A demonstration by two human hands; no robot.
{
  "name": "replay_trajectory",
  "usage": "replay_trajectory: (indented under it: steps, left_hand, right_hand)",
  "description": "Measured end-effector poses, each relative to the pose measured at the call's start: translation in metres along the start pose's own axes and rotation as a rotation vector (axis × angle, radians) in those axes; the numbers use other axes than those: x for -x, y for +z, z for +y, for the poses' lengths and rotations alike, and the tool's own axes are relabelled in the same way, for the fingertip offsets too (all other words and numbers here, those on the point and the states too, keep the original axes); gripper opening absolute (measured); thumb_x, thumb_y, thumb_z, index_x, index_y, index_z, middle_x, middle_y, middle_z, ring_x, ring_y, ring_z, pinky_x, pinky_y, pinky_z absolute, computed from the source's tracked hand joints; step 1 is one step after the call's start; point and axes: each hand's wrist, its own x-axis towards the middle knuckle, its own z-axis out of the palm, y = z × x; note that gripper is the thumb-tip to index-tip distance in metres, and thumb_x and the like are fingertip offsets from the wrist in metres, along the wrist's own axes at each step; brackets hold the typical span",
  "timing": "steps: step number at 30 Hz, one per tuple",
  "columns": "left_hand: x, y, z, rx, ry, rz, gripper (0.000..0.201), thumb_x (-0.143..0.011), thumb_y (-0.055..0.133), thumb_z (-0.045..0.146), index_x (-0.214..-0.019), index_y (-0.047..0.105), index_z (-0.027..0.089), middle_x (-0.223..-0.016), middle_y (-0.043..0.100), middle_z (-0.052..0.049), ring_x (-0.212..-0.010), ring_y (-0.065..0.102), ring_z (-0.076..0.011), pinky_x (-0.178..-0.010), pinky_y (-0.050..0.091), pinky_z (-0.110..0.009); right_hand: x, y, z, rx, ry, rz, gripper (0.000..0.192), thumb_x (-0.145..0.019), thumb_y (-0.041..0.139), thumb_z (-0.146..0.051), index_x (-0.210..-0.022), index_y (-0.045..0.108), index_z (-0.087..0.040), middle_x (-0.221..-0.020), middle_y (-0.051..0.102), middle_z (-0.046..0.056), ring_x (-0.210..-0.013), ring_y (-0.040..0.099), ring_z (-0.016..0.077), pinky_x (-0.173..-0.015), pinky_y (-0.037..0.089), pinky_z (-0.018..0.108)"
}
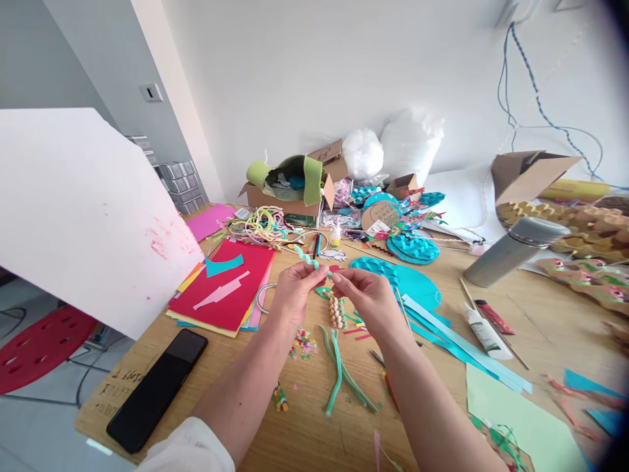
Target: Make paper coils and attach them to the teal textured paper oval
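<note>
Both hands meet over the middle of the wooden table. Between thumb and fingers, my left hand (297, 288) pinches a mint-green pipe cleaner (307, 257), whose coiled, wavy end sticks up to the left. My right hand (366, 292) is closed at the other end of it, fingertips nearly touching the left ones. Below them stand coiled beige and green pieces (337, 312), partly hidden by the right hand. Nearer to me lie several straight green pipe cleaners (339, 373). Scattered paper confetti (303, 344) is spread beside my left forearm.
A black phone (157, 390) lies at the front left, below stacked coloured paper (230, 282). To the right are a grey bottle (514, 252), a glue tube (487, 333) and blue paper strips (457, 344). Scissors (388, 380) lie by my right forearm. A craft-filled cardboard box (282, 196) stands behind.
</note>
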Motion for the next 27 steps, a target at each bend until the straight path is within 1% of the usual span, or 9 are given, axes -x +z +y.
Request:
replay_trajectory:
  steps: [5,9,12,17,20,23,27]
  left_hand:
    - [0.0010,0.0005,-0.0022,-0.078,0.039,-0.031,0.027,-0.059,0.084,0.036,-0.067,0.070,0.014,-0.065,0.063,0.000,-0.066,0.056,-0.0108,-0.069,0.047,-0.025]
    - [0.0016,0.0008,0.0002,-0.114,0.027,-0.049,0.028,-0.058,0.084,0.037,-0.066,0.069,0.015,-0.064,0.061,0.001,-0.061,0.051,-0.0088,-0.062,0.044,-0.022]
    - [0.0015,0.0009,0.0012,-0.119,0.036,-0.035,0.030,-0.059,0.083,0.039,-0.063,0.067,0.015,-0.060,0.057,0.002,-0.058,0.049,-0.0081,-0.059,0.041,-0.022]
    - [0.0021,0.0014,0.0004,-0.131,0.045,-0.030,0.030,-0.060,0.082,0.039,-0.060,0.064,0.015,-0.057,0.054,0.004,-0.056,0.046,-0.0069,-0.057,0.038,-0.021]
    - [0.0026,0.0021,-0.0002,-0.119,0.029,-0.054,0.029,-0.060,0.082,0.038,-0.061,0.064,0.015,-0.057,0.055,0.003,-0.055,0.047,-0.0071,-0.057,0.040,-0.022]
    - [0.0023,0.0024,-0.0006,-0.110,0.028,-0.075,0.028,-0.062,0.081,0.038,-0.062,0.065,0.015,-0.059,0.057,0.003,-0.055,0.050,-0.0083,-0.058,0.042,-0.023]
    - [0.0024,0.0026,-0.0003,-0.153,0.063,-0.060,0.026,-0.064,0.080,0.037,-0.063,0.066,0.015,-0.059,0.058,0.002,-0.056,0.050,-0.0085,-0.057,0.040,-0.022]
  right_hand:
    - [0.0005,0.0025,-0.0010,-0.002,0.015,0.004,0.040,-0.067,0.077,-0.053,-0.071,0.070,-0.015,-0.060,0.065,0.003,-0.057,0.056,0.0137,-0.055,0.042,0.026]
    - [-0.0009,0.0022,0.0005,-0.035,0.024,-0.008,0.042,-0.068,0.074,-0.057,-0.069,0.070,-0.015,-0.060,0.065,0.004,-0.058,0.057,0.0141,-0.057,0.046,0.027]
    - [-0.0011,0.0020,0.0017,-0.055,0.030,-0.019,0.044,-0.068,0.073,-0.060,-0.069,0.071,-0.016,-0.061,0.067,0.005,-0.058,0.059,0.0153,-0.058,0.049,0.028]
    - [-0.0003,0.0036,0.0029,-0.059,0.056,-0.049,0.040,-0.064,0.078,-0.055,-0.070,0.072,-0.016,-0.063,0.068,0.005,-0.059,0.060,0.0158,-0.059,0.051,0.029]
    - [-0.0005,0.0047,0.0031,-0.161,0.099,-0.065,0.037,-0.061,0.081,-0.051,-0.068,0.072,-0.016,-0.064,0.069,0.005,-0.060,0.061,0.0146,-0.060,0.052,0.028]
    - [-0.0012,0.0042,0.0037,-0.300,0.175,-0.094,0.035,-0.059,0.083,-0.048,-0.069,0.073,-0.016,-0.065,0.071,0.005,-0.062,0.064,0.0142,-0.062,0.052,0.026]
    - [-0.0020,0.0032,0.0058,-0.416,0.283,-0.152,0.032,-0.059,0.083,-0.043,-0.065,0.071,-0.014,-0.063,0.070,0.006,-0.055,0.062,0.0121,-0.057,0.051,0.024]
